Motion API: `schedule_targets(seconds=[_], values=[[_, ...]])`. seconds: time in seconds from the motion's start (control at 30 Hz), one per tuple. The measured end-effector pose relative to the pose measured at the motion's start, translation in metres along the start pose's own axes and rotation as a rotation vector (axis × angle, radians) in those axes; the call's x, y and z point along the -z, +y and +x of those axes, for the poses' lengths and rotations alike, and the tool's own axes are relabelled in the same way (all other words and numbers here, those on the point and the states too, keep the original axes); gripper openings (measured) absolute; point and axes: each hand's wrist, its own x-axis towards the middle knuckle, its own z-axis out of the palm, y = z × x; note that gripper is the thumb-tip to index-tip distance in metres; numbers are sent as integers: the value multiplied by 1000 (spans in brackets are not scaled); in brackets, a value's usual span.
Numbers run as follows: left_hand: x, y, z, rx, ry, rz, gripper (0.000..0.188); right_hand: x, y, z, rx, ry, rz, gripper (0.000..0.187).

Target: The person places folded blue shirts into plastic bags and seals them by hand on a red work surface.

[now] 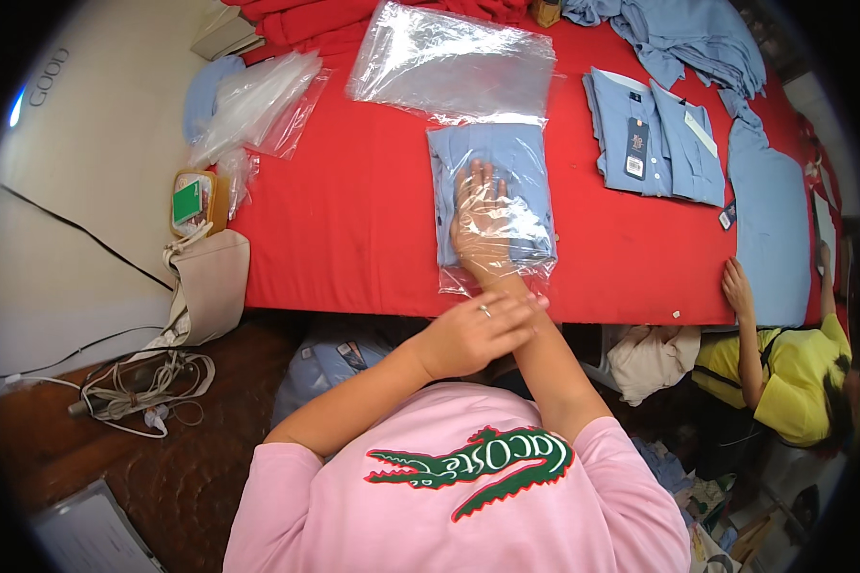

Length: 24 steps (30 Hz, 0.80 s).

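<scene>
A folded light-blue shirt (527,153) lies in a clear plastic bag (455,279) near the table's front edge. My right hand (483,215) reaches into the bag through its near end and rests flat on the shirt, fingers stretched out under the shiny film. Crossing over my right wrist is my left hand (478,334), with a ring on one finger. Its fingers are bent and pressed together beside the bag's near edge; whether they pinch the film I cannot make out. Just beyond the shirt, a stack of flat clear bags (449,67) lies on the red tablecloth (344,220).
At right lie folded blue shirts (659,143) with a dark tag, and a spread blue garment (769,220) touched by a co-worker's hand (738,289). Crumpled plastic (263,105), a tub (196,202) and a beige bag (210,286) are at left. Cables (153,387) lie below.
</scene>
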Motion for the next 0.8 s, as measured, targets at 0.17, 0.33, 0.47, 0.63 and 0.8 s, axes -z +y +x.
schedule_targets(seconds=[0.17, 0.33, 0.47, 0.63, 0.8], values=[[26, -69, -23, 396, 166, -40, 46, 13, 7, -7, 218, -125, 68, 63], [24, -159, 2, 663, 252, -70, 41, 29, 6, -9, 141, -122, 196, 81], [-8, -218, 29, 745, 24, 153, 61, 28, 15, -18, -263, 61, 366, 112], [-40, -229, 25, 632, -43, 304, 71, 36, 44, -63, -344, 23, -8, 111], [-16, -248, 27, 646, -78, 64, 70, 51, 68, -84, -70, -131, -48, 76]])
